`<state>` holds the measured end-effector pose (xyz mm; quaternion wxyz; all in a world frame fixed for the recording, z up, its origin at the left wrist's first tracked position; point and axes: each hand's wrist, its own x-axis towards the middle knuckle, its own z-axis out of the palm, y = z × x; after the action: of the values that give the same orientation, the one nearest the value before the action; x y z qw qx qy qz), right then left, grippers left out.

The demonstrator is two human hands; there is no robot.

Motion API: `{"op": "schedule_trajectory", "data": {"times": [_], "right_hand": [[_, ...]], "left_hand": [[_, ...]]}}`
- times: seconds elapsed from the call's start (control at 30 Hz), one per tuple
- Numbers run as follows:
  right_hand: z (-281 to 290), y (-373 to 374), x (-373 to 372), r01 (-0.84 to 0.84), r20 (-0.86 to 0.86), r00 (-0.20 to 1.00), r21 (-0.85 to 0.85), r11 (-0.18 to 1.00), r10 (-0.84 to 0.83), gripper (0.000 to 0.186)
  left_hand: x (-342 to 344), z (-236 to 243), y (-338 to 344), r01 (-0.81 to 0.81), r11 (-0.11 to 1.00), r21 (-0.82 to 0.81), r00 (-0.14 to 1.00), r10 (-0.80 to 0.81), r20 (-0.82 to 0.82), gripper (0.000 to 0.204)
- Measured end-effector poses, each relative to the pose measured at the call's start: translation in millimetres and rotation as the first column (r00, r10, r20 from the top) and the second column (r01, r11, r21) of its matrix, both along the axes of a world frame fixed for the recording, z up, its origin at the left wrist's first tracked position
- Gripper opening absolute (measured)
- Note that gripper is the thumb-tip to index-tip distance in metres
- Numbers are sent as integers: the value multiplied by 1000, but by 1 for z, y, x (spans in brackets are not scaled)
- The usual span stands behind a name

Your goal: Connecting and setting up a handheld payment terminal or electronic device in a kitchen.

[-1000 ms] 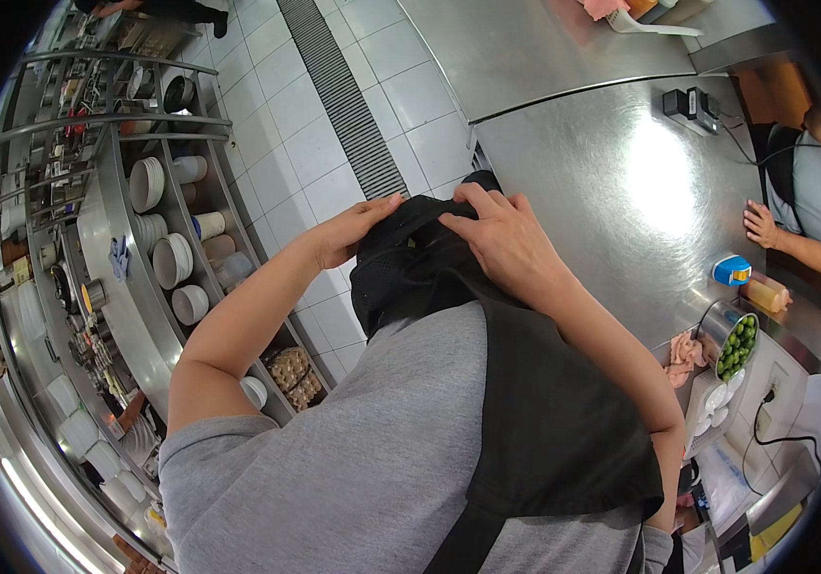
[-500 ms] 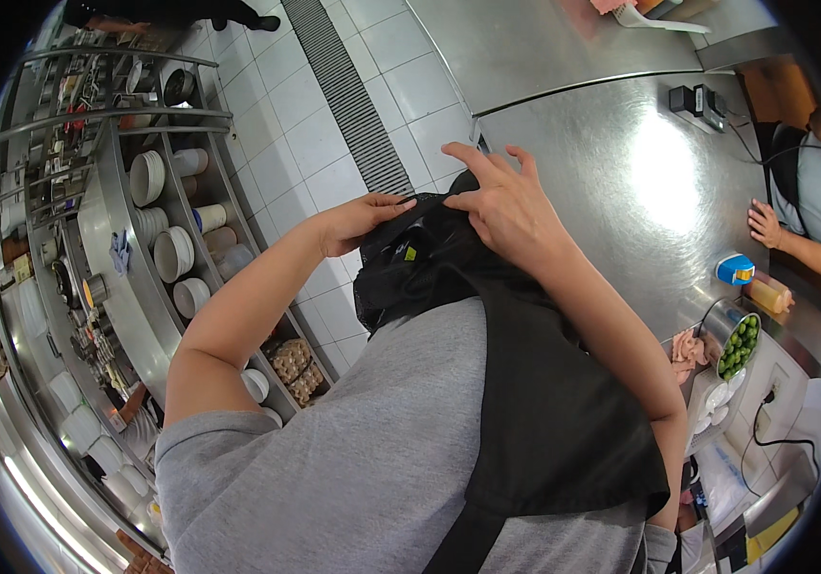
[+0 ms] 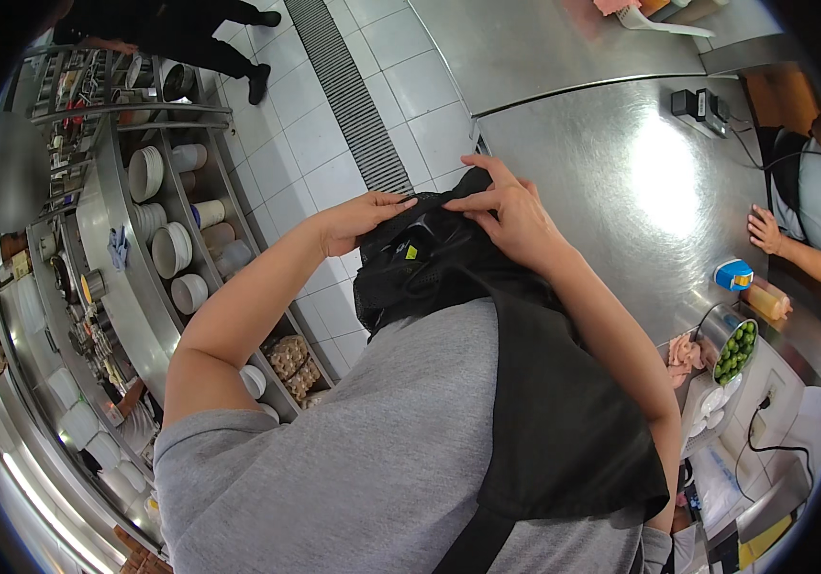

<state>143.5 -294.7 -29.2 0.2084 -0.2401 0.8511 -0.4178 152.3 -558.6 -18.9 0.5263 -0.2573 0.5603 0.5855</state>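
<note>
Where my grey shirt [image 3: 334, 430] ends in view, a black mesh item [image 3: 387, 287] with a small yellow patch [image 3: 411, 253] is located directly ahead. My left hand [image 3: 358, 222] grasps its far edge between thumb and fingers; my right hand [image 3: 521, 225] pinches the edge alongside. A steel counter [image 3: 573, 172] stands to the right. Farther out, a drain grate [image 3: 348, 96] crosses white tiles [image 3: 291, 158].

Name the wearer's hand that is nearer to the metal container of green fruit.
Right. The right hand touches the black fabric, to the left of the metal container; the left hand holds that fabric farther left.
</note>
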Motion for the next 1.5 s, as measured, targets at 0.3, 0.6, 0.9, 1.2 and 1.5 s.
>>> {"op": "schedule_trajectory", "data": {"times": [0.3,0.6,0.9,1.2,1.5], "right_hand": [[-19,5,9,92,139,988,-245,965,-59,33],[19,7,12,81,176,984,-343,936,-21,36],[27,4,18,-9,36,999,-328,945,22,38],[28,-3,17,-46,5,999,-198,979,48,57],[44,-3,10,-97,35,994,-160,982,104,59]], "left_hand": [[-1,3,3,4,1000,16,999,-4,-32,41],[-3,5,1,-10,1000,18,1000,10,-27,40],[-3,-3,-1,-29,998,48,999,30,-24,41],[-5,-2,1,-47,999,5,999,47,-5,39],[-3,-13,-6,-68,994,88,998,66,21,37]]}}
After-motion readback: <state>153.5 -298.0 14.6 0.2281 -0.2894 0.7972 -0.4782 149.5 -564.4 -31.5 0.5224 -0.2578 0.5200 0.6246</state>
